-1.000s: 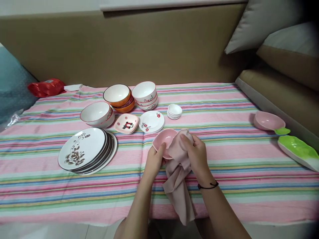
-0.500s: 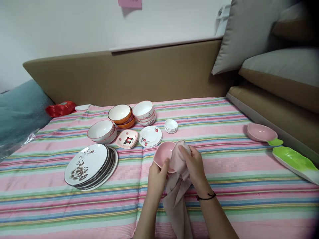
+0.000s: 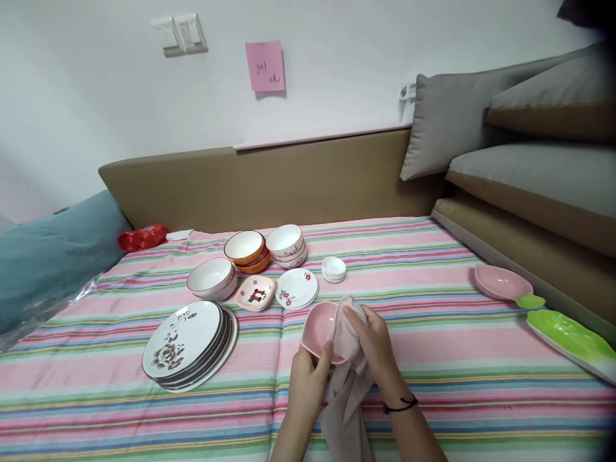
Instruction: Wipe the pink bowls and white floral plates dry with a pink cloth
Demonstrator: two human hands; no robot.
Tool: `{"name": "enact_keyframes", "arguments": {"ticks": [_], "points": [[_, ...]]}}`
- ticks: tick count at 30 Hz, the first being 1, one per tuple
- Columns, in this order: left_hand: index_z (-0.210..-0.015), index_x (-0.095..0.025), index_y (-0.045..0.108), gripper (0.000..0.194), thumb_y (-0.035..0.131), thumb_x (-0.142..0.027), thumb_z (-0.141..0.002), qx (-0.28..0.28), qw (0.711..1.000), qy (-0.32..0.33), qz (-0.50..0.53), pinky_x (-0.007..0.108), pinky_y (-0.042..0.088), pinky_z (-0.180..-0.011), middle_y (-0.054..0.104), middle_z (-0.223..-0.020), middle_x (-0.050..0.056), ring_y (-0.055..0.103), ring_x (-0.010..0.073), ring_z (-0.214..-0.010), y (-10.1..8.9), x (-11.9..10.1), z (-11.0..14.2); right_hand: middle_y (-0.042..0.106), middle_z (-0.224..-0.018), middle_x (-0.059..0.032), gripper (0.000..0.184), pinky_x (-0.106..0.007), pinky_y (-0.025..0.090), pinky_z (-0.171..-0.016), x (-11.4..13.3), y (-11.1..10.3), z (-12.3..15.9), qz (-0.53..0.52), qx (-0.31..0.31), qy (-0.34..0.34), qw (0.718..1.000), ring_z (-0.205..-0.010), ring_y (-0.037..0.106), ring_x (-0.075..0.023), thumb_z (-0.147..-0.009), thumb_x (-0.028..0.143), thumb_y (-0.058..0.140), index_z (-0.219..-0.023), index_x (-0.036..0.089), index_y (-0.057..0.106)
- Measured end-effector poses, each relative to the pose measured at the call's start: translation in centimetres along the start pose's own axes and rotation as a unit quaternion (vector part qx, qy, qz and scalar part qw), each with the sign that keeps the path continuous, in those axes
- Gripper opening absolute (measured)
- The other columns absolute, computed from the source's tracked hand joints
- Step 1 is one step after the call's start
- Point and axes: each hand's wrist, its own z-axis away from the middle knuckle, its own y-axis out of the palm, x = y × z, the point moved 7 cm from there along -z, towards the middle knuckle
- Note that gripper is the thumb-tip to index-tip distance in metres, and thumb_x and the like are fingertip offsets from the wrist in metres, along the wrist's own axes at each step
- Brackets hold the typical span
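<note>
A small pink bowl (image 3: 317, 330) is tilted toward me, its near rim gripped by my left hand (image 3: 310, 375) with the thumb over the edge. My right hand (image 3: 375, 340) is closed on a greyish-pink cloth (image 3: 347, 330) pressed against the bowl's right rim. The cloth's loose end hangs down between my forearms. Just beyond the bowl lie white flowered plates (image 3: 297, 289) and a stack of tiny white dishes (image 3: 333, 267). A square dish with a cat picture (image 3: 255, 292) sits to their left.
A stack of large flowered plates (image 3: 183, 340) stands at left. Behind it are white bowls (image 3: 212, 277), orange bowls (image 3: 244, 247) and more white bowls (image 3: 285, 242). A pink dish (image 3: 503, 282) and a green dish (image 3: 570, 337) lie at right, beside stacked cushions (image 3: 534, 179).
The view has tipped upward, showing more wall and a light switch. Both hands still hold the pink bowl and the cloth, with the cloth still at the bowl's right side.
</note>
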Motion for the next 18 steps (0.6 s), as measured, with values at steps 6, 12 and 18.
{"name": "enact_keyframes", "arguments": {"ticks": [6,12,18], "points": [[-0.075,-0.017,0.052,0.039,0.045,-0.053,-0.086,-0.02,0.996,0.053,-0.07,0.025,0.032,-0.051,0.056,-0.059,0.001,0.052,0.0163,-0.054,-0.7,-0.8,-0.2,0.05,-0.066,0.0015,0.035,-0.024,0.036,-0.057,0.1,0.7,0.1,0.065,0.029,0.003,0.997,-0.064,0.043,-0.0144,-0.067,0.049,0.066,-0.074,0.017,0.056],[-0.089,-0.017,0.054,0.028,0.045,-0.044,-0.087,-0.013,0.989,0.089,-0.12,0.025,0.03,-0.05,0.06,-0.062,0.001,0.053,0.0171,-0.054,-1.4,-2.6,0.0,0.056,-0.067,-0.0002,0.035,-0.025,0.039,-0.058,0.4,0.9,0.6,0.106,0.024,-0.004,0.994,-0.066,0.047,-0.0159,-0.065,0.048,0.069,-0.075,0.016,0.059],[-0.086,-0.017,0.053,0.023,0.043,-0.037,-0.087,-0.028,0.989,0.084,-0.115,0.025,0.03,-0.05,0.057,-0.059,0.0,0.051,0.0158,-0.051,-1.7,-3.4,0.2,0.048,-0.063,0.0026,0.038,-0.023,0.036,-0.054,0.3,0.6,1.2,0.046,-0.027,0.014,0.998,-0.062,0.042,-0.0129,-0.064,0.051,0.069,-0.073,0.016,0.058]]}}
